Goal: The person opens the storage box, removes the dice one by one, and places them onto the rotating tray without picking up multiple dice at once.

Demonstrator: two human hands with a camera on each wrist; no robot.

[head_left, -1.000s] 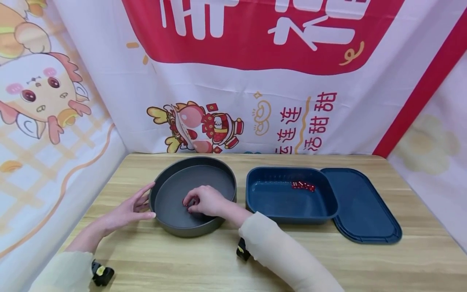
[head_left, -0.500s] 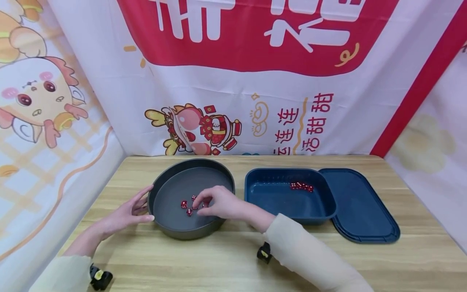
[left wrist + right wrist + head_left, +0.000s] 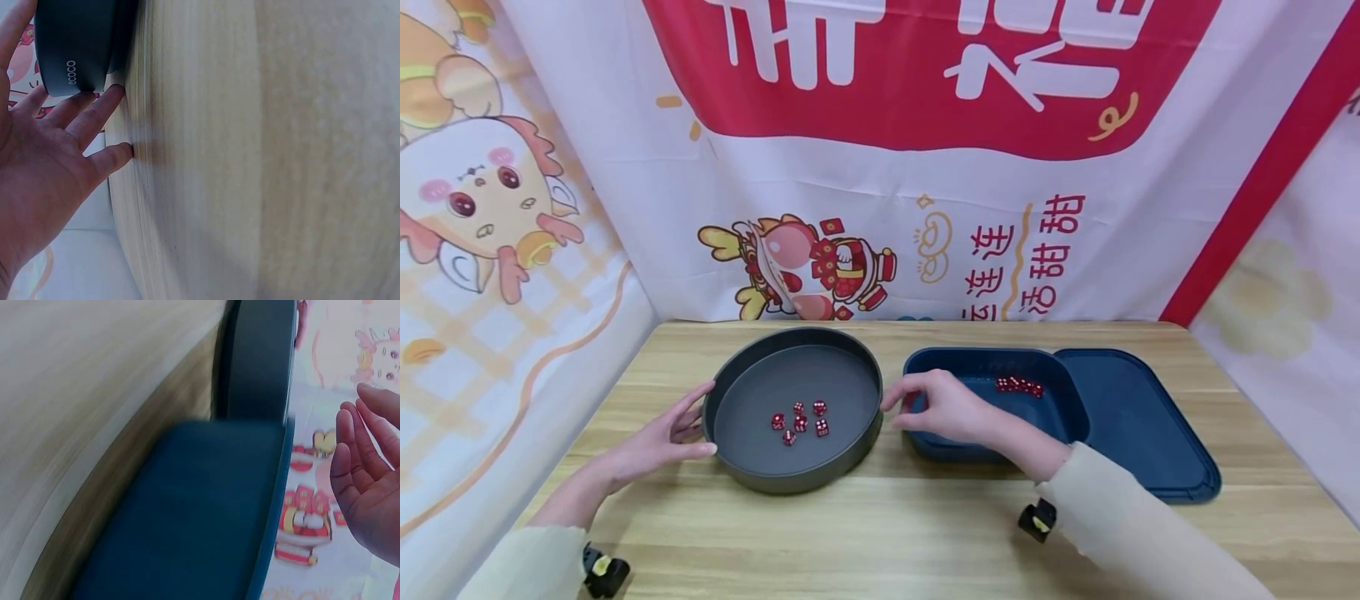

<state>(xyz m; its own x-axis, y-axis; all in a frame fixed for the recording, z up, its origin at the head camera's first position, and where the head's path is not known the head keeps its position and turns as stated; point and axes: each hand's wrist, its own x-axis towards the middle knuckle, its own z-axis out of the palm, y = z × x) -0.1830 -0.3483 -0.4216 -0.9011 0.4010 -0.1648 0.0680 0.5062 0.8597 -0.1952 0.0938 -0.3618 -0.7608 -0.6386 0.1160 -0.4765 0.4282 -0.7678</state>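
Observation:
Several red dice [image 3: 801, 424] lie in a loose cluster on the floor of a round dark-grey pan [image 3: 778, 483]. At the pan's left side, my left hand [image 3: 662, 435] rests with fingers spread against the wall; in the left wrist view its fingertips meet the pan's outer side [image 3: 78, 50] low down. My right hand [image 3: 947, 407] hovers over the left end of a dark-blue rectangular box [image 3: 992, 451], fingers loosely bent and thumb apart. The right wrist view has that palm [image 3: 375, 500] holding nothing. More red dice [image 3: 1019, 385] form a row along the box's back wall.
A dark-blue lid [image 3: 1150, 425] lies to the right of the box, partly against it. The wooden table [image 3: 820, 542] ends at a printed cloth [image 3: 880, 208] at the back, and cloth also hangs at both sides.
My right hand has moved right, out of the pan and over to the box, letting go of dice that now show uncovered in the pan. My left hand stays in place.

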